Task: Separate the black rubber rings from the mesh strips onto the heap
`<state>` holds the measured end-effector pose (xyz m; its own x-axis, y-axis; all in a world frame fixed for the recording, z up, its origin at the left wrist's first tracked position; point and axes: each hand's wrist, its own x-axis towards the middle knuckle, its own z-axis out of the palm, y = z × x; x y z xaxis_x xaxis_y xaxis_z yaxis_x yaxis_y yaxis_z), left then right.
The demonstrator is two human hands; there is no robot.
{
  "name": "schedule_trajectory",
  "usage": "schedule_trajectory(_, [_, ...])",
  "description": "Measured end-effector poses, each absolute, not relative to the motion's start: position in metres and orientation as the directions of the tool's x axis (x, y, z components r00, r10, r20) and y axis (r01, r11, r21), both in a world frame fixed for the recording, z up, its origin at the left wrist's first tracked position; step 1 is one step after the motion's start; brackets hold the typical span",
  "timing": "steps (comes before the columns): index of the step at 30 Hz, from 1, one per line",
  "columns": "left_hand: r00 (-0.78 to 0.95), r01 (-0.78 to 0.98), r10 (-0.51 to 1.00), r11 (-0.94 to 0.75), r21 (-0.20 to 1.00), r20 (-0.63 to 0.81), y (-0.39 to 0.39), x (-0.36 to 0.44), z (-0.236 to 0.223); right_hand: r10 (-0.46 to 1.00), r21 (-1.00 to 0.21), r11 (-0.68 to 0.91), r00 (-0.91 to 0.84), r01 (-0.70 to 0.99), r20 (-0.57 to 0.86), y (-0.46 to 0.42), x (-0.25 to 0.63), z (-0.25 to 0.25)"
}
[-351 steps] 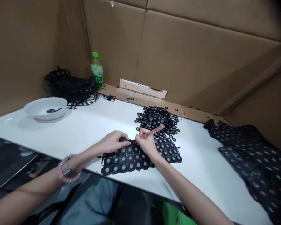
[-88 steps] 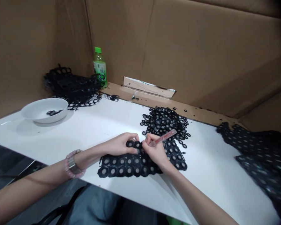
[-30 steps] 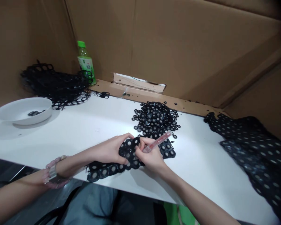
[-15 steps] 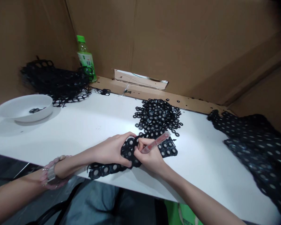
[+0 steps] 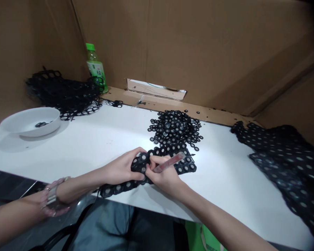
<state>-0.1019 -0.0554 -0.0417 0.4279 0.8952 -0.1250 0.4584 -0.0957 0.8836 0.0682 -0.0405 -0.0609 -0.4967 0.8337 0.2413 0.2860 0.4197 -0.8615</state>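
Note:
A black rubbery sheet (image 5: 181, 169) with rows of ring-shaped pieces lies at the front of the white table. My left hand (image 5: 122, 166) grips its middle between thumb and fingers, and the sheet bulges up there. My right hand (image 5: 163, 174) is closed around a slim tool with a clear reddish handle (image 5: 170, 162). The tool's tip is hidden by my fingers, which press against the sheet beside my left thumb. Just behind the sheet rises a heap of loose black rings (image 5: 175, 127).
A white bowl (image 5: 42, 130) holding a few dark bits stands at the left. Behind it are a tangle of black perforated scrap (image 5: 62, 92) and a green-capped bottle (image 5: 96, 73). More black sheets (image 5: 285, 150) cover the right side. Cardboard walls (image 5: 199, 45) enclose the table (image 5: 94, 139).
Both hands and the sheet have shifted slightly left in view. The right hand's tool is tilted a little flatter. Both grips stay the same.

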Motion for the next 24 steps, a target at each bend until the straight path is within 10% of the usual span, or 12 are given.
schedule_trajectory(7, [0.468,0.422,0.867,-0.048,0.906,-0.172,-0.051,-0.109,-0.039,0.817,-0.831,0.471,-0.502,0.295,0.285,-0.041,0.067,-0.062])
schedule_trajectory(16, [0.482,0.755,0.866,-0.335,0.564,-0.132,-0.012,-0.113,-0.022,0.935,-0.997,0.026,-0.350,-0.079,0.052,-0.022,0.069,-0.053])
schedule_trajectory(24, [0.527,0.655,0.842,-0.316,0.686,-0.116,0.010,-0.113,-0.048,0.975,-0.984,0.178,-0.132,-0.018,0.179,0.020,0.056,-0.057])
